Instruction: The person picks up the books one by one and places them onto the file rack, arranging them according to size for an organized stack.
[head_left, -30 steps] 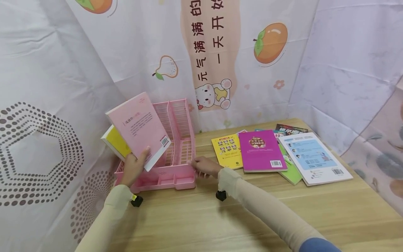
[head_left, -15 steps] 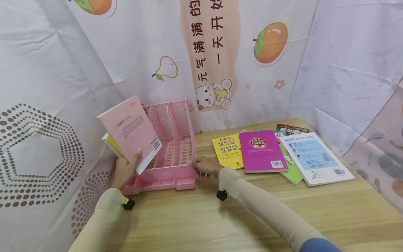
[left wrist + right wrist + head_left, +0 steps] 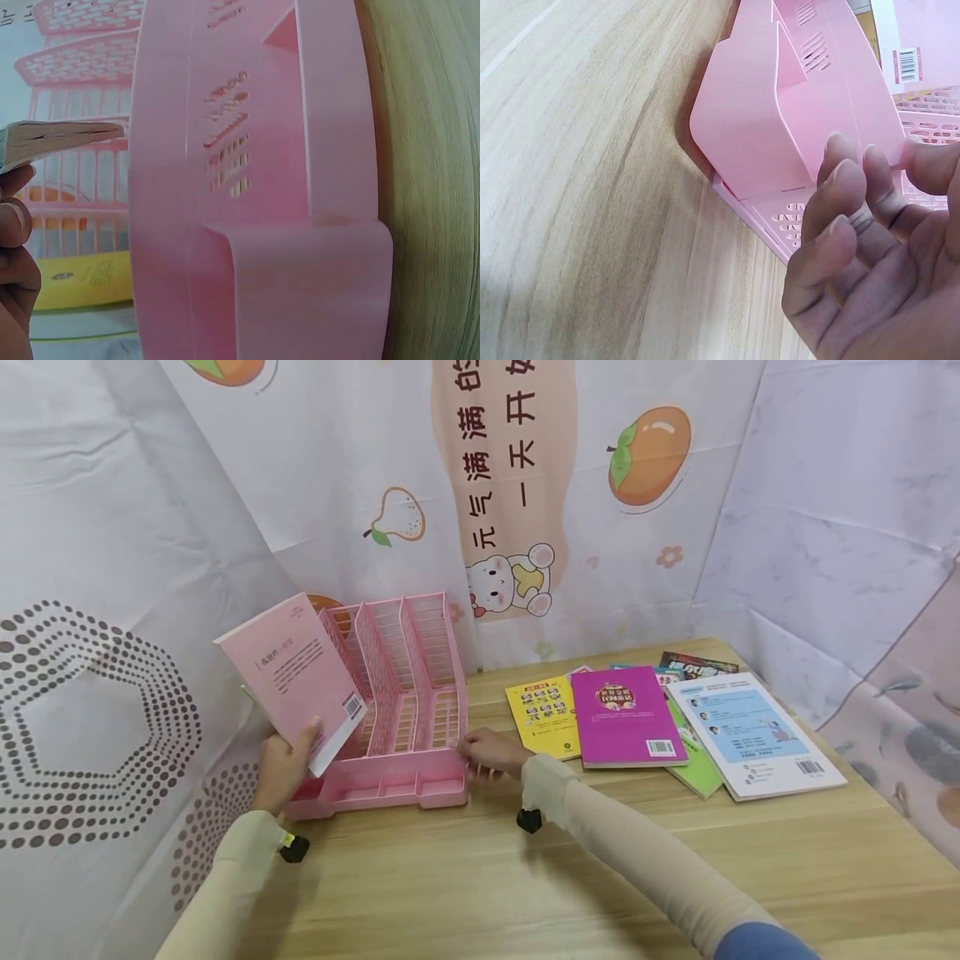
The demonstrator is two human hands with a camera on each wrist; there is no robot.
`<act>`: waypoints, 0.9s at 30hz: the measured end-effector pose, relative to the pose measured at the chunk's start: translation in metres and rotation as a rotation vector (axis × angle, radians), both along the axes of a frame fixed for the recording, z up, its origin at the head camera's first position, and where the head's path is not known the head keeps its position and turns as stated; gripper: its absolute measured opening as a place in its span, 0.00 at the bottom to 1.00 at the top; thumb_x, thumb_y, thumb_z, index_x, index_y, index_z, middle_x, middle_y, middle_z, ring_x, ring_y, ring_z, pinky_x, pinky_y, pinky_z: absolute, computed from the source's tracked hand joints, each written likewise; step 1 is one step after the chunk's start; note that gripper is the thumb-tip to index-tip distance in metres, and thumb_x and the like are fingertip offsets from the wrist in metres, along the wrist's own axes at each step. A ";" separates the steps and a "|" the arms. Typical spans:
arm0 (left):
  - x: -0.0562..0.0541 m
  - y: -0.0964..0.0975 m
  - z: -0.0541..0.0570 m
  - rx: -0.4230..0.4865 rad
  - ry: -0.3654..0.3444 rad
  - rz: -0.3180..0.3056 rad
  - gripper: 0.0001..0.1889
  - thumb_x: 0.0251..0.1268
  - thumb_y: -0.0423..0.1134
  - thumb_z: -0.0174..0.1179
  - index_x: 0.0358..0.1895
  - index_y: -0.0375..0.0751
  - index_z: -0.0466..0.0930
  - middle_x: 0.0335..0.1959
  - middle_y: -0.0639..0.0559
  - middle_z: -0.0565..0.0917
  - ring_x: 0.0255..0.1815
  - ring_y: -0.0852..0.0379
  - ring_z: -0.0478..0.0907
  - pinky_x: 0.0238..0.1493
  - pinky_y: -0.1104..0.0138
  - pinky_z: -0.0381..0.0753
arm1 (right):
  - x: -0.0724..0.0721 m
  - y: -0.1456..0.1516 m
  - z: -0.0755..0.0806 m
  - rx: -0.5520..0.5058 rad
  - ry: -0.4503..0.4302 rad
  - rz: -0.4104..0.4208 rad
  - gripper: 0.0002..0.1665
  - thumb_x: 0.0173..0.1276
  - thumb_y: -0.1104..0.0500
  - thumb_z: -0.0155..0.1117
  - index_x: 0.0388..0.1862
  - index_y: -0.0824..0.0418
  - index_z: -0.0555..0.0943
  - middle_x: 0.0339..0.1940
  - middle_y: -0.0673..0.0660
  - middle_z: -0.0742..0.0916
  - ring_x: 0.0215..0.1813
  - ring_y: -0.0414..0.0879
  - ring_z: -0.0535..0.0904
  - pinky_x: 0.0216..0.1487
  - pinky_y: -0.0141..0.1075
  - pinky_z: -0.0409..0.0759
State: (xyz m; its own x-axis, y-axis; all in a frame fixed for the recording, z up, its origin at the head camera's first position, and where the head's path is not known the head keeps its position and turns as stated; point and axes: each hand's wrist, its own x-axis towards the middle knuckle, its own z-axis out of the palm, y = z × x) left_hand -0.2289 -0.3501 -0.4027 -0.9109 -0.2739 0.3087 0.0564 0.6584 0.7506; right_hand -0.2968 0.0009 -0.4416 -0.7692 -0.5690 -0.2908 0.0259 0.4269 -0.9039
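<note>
While a person's left hand (image 3: 281, 768) grips a pink book (image 3: 288, 668) by its lower edge, the right hand (image 3: 491, 753) pinches the near right corner of a pink rack (image 3: 405, 766) on a wood-grain tabletop (image 3: 450, 877). The left thumb lies across the book's printed cover, just beside a white band at its foot, with the fingers clasped behind. The book leans to the left, raised at the rack's left side and hiding part of it; whether its lower edge touches the rack cannot be told. At right, thumb and forefinger close on the end of the rack's front wall, the other fingers loosely bent. Tall perforated dividers split the rack, and a row of small trays runs along its front. From the left wrist, a yellow volume (image 3: 82, 281) shows behind the front wall, toward the rack's left end. Well apart, on the tabletop's right side, lie more books: a yellow book (image 3: 543, 727), a magenta book (image 3: 626, 718) overlapping it, a green book (image 3: 697, 764) partly covered, a white-and-blue book (image 3: 753, 735) and, farther back, a dark book (image 3: 693, 663). Behind hangs a pale cloth (image 3: 315, 460) printed with fruit and Chinese characters.
</note>
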 end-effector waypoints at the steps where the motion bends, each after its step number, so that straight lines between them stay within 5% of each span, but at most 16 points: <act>1: -0.001 -0.001 -0.001 -0.001 -0.009 0.005 0.32 0.76 0.62 0.54 0.49 0.28 0.83 0.33 0.35 0.86 0.23 0.58 0.79 0.19 0.67 0.78 | 0.000 0.000 0.000 -0.001 0.001 -0.002 0.22 0.83 0.48 0.50 0.42 0.65 0.81 0.29 0.62 0.85 0.26 0.48 0.73 0.28 0.40 0.70; 7: -0.004 -0.004 -0.006 -0.005 -0.073 0.059 0.36 0.76 0.64 0.52 0.47 0.27 0.83 0.32 0.36 0.85 0.24 0.56 0.79 0.20 0.65 0.78 | 0.000 0.000 -0.002 0.000 0.013 -0.010 0.22 0.84 0.49 0.50 0.40 0.65 0.80 0.29 0.63 0.85 0.24 0.46 0.73 0.24 0.37 0.68; 13: -0.015 -0.003 -0.010 -0.133 -0.064 0.118 0.35 0.77 0.63 0.50 0.39 0.27 0.84 0.30 0.36 0.84 0.26 0.49 0.77 0.25 0.62 0.75 | -0.001 -0.001 -0.002 0.000 0.016 0.000 0.23 0.84 0.49 0.49 0.41 0.66 0.81 0.26 0.59 0.84 0.23 0.45 0.73 0.24 0.37 0.68; 19: -0.026 0.000 -0.009 -0.181 -0.109 0.074 0.35 0.79 0.63 0.47 0.35 0.29 0.83 0.30 0.37 0.83 0.27 0.48 0.77 0.27 0.61 0.75 | -0.001 -0.001 0.000 -0.005 0.019 0.011 0.24 0.84 0.50 0.48 0.42 0.69 0.80 0.25 0.57 0.83 0.25 0.48 0.73 0.24 0.36 0.68; 27: -0.036 0.003 -0.011 -0.125 -0.194 -0.003 0.35 0.81 0.62 0.44 0.49 0.27 0.82 0.36 0.36 0.85 0.30 0.50 0.78 0.27 0.63 0.77 | 0.002 -0.002 -0.002 -0.005 0.032 0.004 0.24 0.84 0.49 0.48 0.44 0.69 0.80 0.25 0.58 0.83 0.26 0.49 0.73 0.25 0.37 0.68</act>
